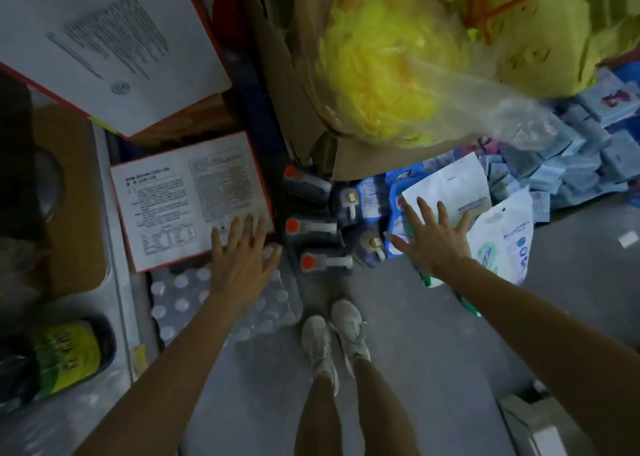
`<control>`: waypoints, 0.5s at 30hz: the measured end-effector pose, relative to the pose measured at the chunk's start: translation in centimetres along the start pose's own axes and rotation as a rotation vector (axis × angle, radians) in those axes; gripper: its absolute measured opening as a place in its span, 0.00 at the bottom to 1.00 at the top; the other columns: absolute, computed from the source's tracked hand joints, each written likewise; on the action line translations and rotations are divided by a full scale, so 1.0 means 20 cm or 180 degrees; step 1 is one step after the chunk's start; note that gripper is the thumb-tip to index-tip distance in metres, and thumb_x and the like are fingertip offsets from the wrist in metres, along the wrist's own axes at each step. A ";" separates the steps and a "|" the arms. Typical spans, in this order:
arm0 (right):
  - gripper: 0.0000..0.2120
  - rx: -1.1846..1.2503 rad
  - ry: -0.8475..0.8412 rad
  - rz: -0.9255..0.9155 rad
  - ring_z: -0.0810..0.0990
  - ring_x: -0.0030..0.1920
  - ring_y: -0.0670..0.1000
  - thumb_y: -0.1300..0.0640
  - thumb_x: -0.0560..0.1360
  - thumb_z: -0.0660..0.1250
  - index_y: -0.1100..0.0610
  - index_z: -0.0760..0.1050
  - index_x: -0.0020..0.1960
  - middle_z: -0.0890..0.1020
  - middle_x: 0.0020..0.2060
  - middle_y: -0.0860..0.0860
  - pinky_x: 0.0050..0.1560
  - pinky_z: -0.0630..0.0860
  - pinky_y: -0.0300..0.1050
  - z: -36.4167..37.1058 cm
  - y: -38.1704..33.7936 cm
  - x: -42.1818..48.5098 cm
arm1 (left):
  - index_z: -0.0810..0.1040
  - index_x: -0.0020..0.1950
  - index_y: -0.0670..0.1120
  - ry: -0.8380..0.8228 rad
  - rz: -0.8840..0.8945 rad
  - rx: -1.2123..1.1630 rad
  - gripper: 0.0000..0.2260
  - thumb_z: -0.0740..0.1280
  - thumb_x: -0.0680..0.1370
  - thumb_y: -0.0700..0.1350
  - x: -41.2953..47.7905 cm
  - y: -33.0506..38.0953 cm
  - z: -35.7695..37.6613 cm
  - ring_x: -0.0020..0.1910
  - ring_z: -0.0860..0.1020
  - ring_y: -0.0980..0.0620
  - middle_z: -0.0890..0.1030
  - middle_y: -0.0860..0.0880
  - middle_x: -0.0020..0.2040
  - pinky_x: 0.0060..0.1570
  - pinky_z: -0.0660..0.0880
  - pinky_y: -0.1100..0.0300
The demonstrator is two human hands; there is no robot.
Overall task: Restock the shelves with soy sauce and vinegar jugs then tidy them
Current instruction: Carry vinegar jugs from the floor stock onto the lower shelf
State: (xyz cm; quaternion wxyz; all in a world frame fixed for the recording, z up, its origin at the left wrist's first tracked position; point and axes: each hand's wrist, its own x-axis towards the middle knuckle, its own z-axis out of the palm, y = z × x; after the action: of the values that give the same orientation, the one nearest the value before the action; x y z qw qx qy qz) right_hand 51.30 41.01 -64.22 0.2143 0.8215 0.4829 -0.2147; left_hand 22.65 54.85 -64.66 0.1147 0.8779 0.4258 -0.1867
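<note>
Jugs (pixel 313 225) on floor, between spread left hand (pixel 242 258), right hand (pixel 434 236)

Seen from above, both hands reach down with fingers spread and hold nothing: the left hand (pixel 242 258) above a printed carton (pixel 187 199), the right hand (pixel 433 234) above white bags (pixel 498 244). Between them, dark jugs (pixel 311 227) with orange caps (three of them) stand on the grey floor (pixel 433 351), near white shoes (pixel 336 334).
</note>
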 end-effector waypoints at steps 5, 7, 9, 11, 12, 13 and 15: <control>0.38 0.0247 -0.0141 -0.0022 0.49 0.76 0.58 0.28 0.74 0.44 0.47 0.43 0.77 0.47 0.77 0.49 0.69 0.47 0.71 0.36 -0.07 0.13 | 0.71 0.69 0.39 -0.0224 0.0089 0.0032 0.31 0.48 0.79 0.60 0.09 0.09 0.33 0.63 0.75 0.37 0.76 0.38 0.64 0.62 0.65 0.34; 0.39 0.0342 -0.0258 -0.0040 0.48 0.76 0.58 0.28 0.73 0.46 0.47 0.44 0.77 0.47 0.77 0.49 0.69 0.46 0.71 0.48 -0.09 0.17 | 0.71 0.69 0.38 -0.0452 0.0080 -0.0060 0.33 0.43 0.81 0.60 0.11 0.12 0.45 0.63 0.75 0.37 0.76 0.37 0.64 0.62 0.66 0.34; 0.40 0.0406 -0.0274 -0.0092 0.49 0.76 0.59 0.27 0.72 0.48 0.48 0.48 0.77 0.49 0.77 0.50 0.68 0.47 0.71 0.60 -0.13 0.20 | 0.70 0.70 0.38 -0.0606 0.0084 -0.0095 0.34 0.40 0.82 0.60 0.14 0.15 0.57 0.63 0.75 0.37 0.76 0.37 0.64 0.60 0.68 0.33; 0.42 0.0481 -0.0101 -0.0257 0.57 0.74 0.62 0.25 0.70 0.48 0.51 0.57 0.76 0.58 0.75 0.53 0.66 0.51 0.73 0.72 -0.19 0.25 | 0.68 0.71 0.38 -0.0652 0.0083 -0.0101 0.34 0.39 0.81 0.60 0.17 0.18 0.69 0.63 0.75 0.36 0.75 0.36 0.65 0.59 0.68 0.33; 0.43 0.0503 -0.0053 -0.0404 0.63 0.71 0.63 0.25 0.69 0.48 0.53 0.62 0.74 0.64 0.73 0.55 0.64 0.56 0.74 0.76 -0.22 0.27 | 0.68 0.72 0.39 -0.0669 0.0060 -0.0099 0.34 0.38 0.81 0.61 0.19 0.18 0.75 0.63 0.74 0.36 0.75 0.37 0.65 0.60 0.68 0.34; 0.43 0.0482 0.0030 -0.0612 0.69 0.68 0.64 0.26 0.68 0.48 0.55 0.67 0.71 0.70 0.69 0.56 0.61 0.61 0.75 0.81 -0.25 0.30 | 0.66 0.72 0.40 -0.0686 0.0052 -0.0119 0.35 0.38 0.80 0.62 0.22 0.19 0.81 0.64 0.73 0.36 0.74 0.37 0.66 0.62 0.67 0.35; 0.40 0.0424 0.0307 -0.1033 0.76 0.61 0.62 0.29 0.69 0.51 0.56 0.73 0.66 0.77 0.63 0.57 0.57 0.68 0.73 0.90 -0.31 0.37 | 0.66 0.73 0.41 -0.0680 0.0115 -0.0180 0.34 0.42 0.80 0.64 0.27 0.19 0.92 0.65 0.73 0.37 0.74 0.38 0.67 0.63 0.66 0.35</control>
State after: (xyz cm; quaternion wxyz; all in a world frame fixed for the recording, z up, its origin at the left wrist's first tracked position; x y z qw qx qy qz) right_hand 46.44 38.84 -83.93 0.0985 0.7545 0.6036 -0.2383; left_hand 24.55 49.74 -83.50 0.1875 0.8569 0.4004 -0.2651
